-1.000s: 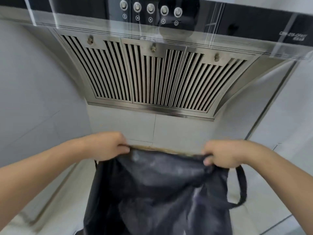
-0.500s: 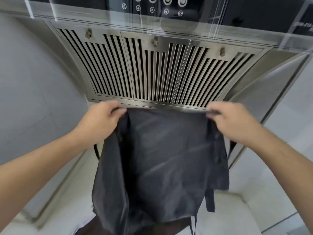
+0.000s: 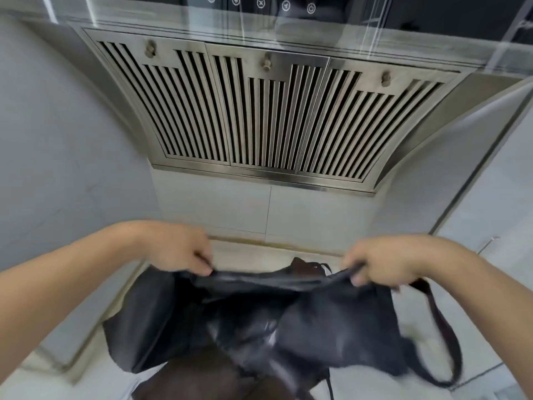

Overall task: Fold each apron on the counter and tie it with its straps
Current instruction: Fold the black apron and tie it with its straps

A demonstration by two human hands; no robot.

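Observation:
A shiny black apron (image 3: 253, 321) is spread low over the pale counter (image 3: 490, 379), billowed and blurred. My left hand (image 3: 178, 249) pinches its upper left corner. At the upper right corner my right hand (image 3: 383, 267) grips the fabric. A dark strap (image 3: 444, 333) loops down from under my right hand to the apron's right side. Brown fabric (image 3: 207, 379), perhaps another apron, lies beneath the black one at the bottom of the view. A dark brown bunch of cloth and thin straps (image 3: 305, 265) shows behind the apron's top edge.
A steel range hood with slotted filters (image 3: 265, 111) hangs close above and ahead, its touch controls (image 3: 261, 2) at the top. Grey wall panels close in on the left (image 3: 57, 140) and right (image 3: 476, 183). White backsplash tiles (image 3: 265, 209) stand behind the counter.
Both hands have come down from in front of the hood to counter height, bringing the apron with them. The fabric has gone from hanging flat to billowing over the counter.

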